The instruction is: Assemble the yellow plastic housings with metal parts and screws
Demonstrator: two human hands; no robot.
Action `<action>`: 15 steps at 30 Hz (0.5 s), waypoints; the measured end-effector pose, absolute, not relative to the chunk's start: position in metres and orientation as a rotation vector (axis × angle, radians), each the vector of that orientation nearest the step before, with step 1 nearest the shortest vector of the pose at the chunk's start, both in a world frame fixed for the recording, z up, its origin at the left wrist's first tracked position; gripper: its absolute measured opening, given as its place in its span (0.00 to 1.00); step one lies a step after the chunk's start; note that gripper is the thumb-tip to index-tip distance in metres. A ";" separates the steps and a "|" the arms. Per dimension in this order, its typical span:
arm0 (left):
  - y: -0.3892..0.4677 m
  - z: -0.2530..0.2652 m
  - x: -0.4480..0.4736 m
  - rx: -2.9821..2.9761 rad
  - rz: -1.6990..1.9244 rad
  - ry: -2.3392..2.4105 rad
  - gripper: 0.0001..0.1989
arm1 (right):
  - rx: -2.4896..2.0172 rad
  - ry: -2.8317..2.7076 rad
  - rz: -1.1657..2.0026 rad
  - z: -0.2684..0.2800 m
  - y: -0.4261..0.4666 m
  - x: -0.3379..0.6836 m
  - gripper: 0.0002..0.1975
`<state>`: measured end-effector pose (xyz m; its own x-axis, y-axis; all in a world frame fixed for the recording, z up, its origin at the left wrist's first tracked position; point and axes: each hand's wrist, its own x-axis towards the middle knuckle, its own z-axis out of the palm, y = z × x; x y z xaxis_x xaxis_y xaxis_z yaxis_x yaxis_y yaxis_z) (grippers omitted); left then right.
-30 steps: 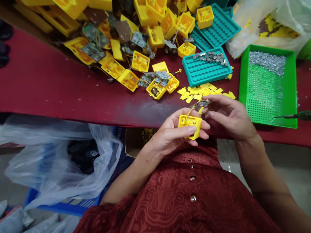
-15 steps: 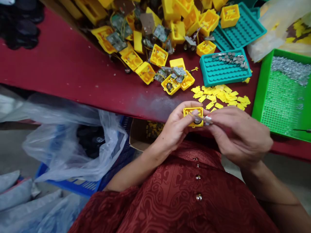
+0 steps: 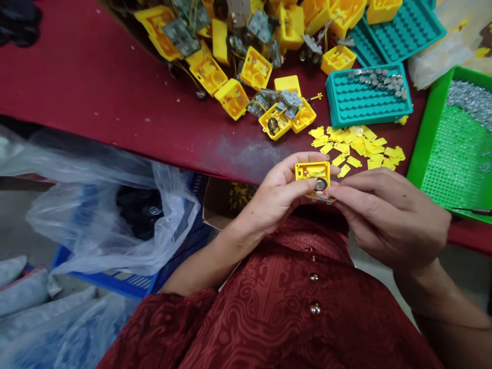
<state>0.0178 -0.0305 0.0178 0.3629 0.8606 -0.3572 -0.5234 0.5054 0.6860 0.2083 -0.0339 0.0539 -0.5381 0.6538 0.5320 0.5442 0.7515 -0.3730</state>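
Note:
My left hand (image 3: 274,192) is closed around a small yellow plastic box (image 3: 312,167), its hollow side facing up. Inside the box sits a round dark metal disc (image 3: 321,184), with the left thumb beside it. Along the lower rim is a small circuit board (image 3: 322,197) with a red part on it. My right hand (image 3: 392,215) pinches the right end of this board between thumb and forefinger. The fingertips partly cover the board, and its wires are hard to make out.
Yellow boxes (image 3: 232,100) with wired boards are heaped at the back. Small yellow plates (image 3: 353,162) lie beyond my hands, near a teal tray (image 3: 334,110) of metal discs. A green basket (image 3: 426,133) holds tiny metal pieces and a thin tool. Left below stands a bag-lined blue crate (image 3: 103,287).
The board has moved from the box's right side to its lower rim and turned. The left thumb has shifted, leaving more of the round disc visible. The camera view has shifted slightly.

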 end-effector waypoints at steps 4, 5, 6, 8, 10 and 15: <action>-0.029 0.015 0.019 0.623 0.952 0.789 0.19 | -0.892 -2.312 0.187 0.055 -0.033 0.213 0.10; -0.028 0.015 0.018 0.634 0.951 0.796 0.20 | -0.896 -2.310 0.185 0.054 -0.033 0.213 0.10; -0.027 0.016 0.018 0.633 0.947 0.804 0.21 | -0.920 -2.304 0.198 0.053 -0.033 0.214 0.10; -0.026 0.018 0.016 0.601 0.923 0.810 0.22 | -0.995 -2.273 0.250 0.053 -0.033 0.214 0.10; -0.026 0.021 0.013 0.539 0.892 0.799 0.23 | -1.072 -2.213 0.319 0.053 -0.033 0.213 0.09; -0.032 0.023 0.010 0.534 0.863 0.794 0.25 | -1.105 -2.209 0.394 0.056 -0.029 0.211 0.06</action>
